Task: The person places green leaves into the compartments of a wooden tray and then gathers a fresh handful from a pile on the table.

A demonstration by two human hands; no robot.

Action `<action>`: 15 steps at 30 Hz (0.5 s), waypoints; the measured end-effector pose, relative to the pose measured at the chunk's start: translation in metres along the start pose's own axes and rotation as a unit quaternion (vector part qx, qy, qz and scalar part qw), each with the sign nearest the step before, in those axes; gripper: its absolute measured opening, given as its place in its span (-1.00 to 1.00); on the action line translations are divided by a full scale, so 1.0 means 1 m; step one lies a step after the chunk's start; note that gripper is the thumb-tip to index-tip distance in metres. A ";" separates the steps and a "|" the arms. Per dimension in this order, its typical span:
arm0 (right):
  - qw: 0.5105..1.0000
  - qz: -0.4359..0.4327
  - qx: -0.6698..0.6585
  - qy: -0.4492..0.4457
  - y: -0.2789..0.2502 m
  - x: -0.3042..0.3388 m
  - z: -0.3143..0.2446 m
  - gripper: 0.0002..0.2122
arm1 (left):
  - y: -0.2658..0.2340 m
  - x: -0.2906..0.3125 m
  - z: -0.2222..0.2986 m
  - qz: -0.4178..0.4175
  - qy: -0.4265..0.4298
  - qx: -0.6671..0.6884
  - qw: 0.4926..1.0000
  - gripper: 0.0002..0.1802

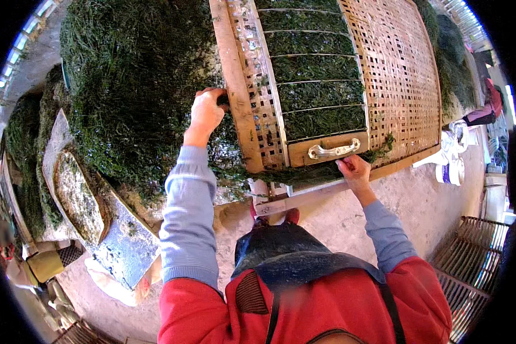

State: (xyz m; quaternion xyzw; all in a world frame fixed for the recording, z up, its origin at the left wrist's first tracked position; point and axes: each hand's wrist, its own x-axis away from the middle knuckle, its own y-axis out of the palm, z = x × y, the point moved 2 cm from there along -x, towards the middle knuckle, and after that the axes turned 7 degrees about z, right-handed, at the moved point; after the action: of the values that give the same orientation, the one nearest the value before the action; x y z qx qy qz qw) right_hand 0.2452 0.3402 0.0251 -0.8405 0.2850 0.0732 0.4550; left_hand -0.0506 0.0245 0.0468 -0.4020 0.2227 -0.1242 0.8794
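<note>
A woven bamboo screen (395, 63) in a wooden border lies before me. On it sits a slatted frame with a white handle (334, 149) on its near board; dark green, stringy seaweed (318, 69) fills the gaps between its thin bars. My left hand (209, 112) is at the border's left edge, its fingers curled round something dark that I cannot make out. Just below the handle, my right hand (355, 172) is closed, fingertips at the board's lower edge among hanging green strands (318, 174). The tips are partly hidden.
A large seaweed heap (132, 86) rises left of the screen, another (453, 63) at far right. Boards caked with residue (80, 195) lean at left. White buckets (450, 172) stand at right, above a slatted bamboo rack (470, 258). Another person (490, 106) works at far right.
</note>
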 end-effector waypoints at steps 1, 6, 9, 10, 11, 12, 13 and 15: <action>1.000 -0.001 0.005 0.004 0.000 0.000 0.000 -0.79 | 0.010 -0.003 -0.002 -0.019 0.027 -0.036 0.999 -0.65; 1.000 -0.008 0.019 0.006 0.000 0.000 -0.001 -0.80 | 0.033 0.029 -0.003 -0.007 0.050 -0.041 0.998 -0.73; 1.000 -0.002 0.023 -0.007 -0.002 0.003 0.003 -0.79 | -0.001 0.051 0.009 0.014 -0.025 0.001 1.000 -0.72; 1.000 -0.004 0.022 -0.005 -0.001 0.004 0.003 -0.79 | -0.016 0.061 0.013 0.051 -0.062 0.067 0.995 -0.71; 0.998 -0.001 0.043 -0.040 -0.003 0.002 0.000 -0.79 | -0.019 0.072 0.008 0.083 -0.089 0.115 0.986 -0.71; 0.999 -0.005 0.035 -0.040 -0.002 0.000 -0.002 -0.79 | -0.021 0.086 0.003 0.116 -0.117 0.163 0.973 -0.70; 0.999 0.009 0.017 -0.036 0.000 0.000 -0.001 -0.78 | -0.021 0.099 0.004 0.105 -0.073 0.097 0.987 -0.68; 0.999 0.019 0.010 -0.036 -0.003 0.002 -0.001 -0.77 | -0.012 0.125 0.005 0.040 -0.072 -0.017 0.996 -0.70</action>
State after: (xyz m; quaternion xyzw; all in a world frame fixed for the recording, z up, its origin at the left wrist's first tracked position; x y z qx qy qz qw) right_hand 0.2485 0.3399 0.0266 -0.8271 0.2850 0.1087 0.4720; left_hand 0.0599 -0.0297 0.0222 -0.4152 0.1766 -0.0561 0.8907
